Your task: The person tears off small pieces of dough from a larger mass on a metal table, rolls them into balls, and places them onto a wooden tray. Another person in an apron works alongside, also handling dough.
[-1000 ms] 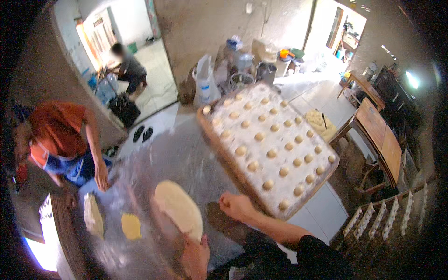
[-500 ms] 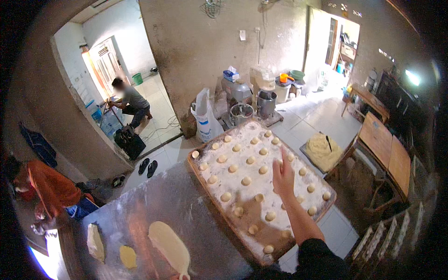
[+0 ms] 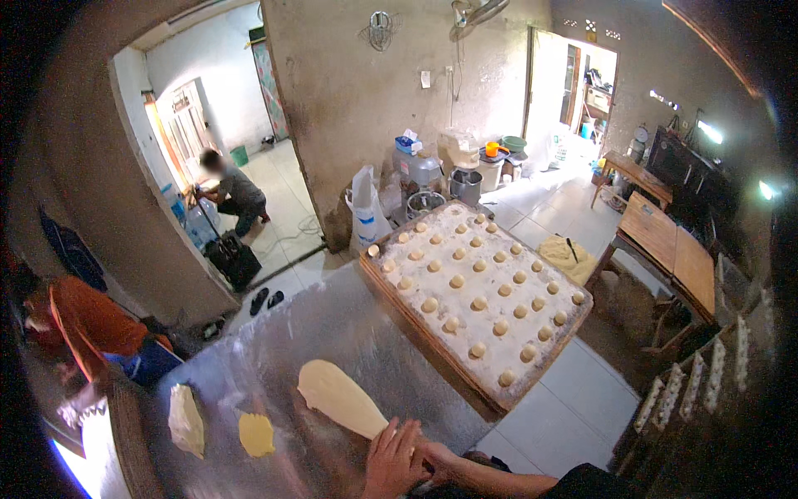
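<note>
A long flat sheet of pale dough (image 3: 337, 395) lies on the metal worktable (image 3: 274, 337), broad at its far end and narrowing toward me. At its near, narrow tip is my left hand (image 3: 392, 459), its fingers stretched out over the dough. My right hand (image 3: 438, 460) is tucked close against the left one at the same tip; its fingertips are mostly hidden behind the left hand. Left of the sheet rest a small yellow flattened piece of dough (image 3: 256, 435) and a thicker pale lump of dough (image 3: 185, 420).
A floured wooden board (image 3: 391, 291) with rows of small dough balls (image 3: 479, 304) stands right of the worktable. At the left edge a co-worker in an orange top (image 3: 100, 320) bends over; another person (image 3: 237, 195) squats beyond the doorway. A dough mass (image 3: 565, 256) lies behind the board.
My right hand has moved from above the floured board down and left to the dough sheet's near tip. My left hand has come into view there. The view has shifted.
</note>
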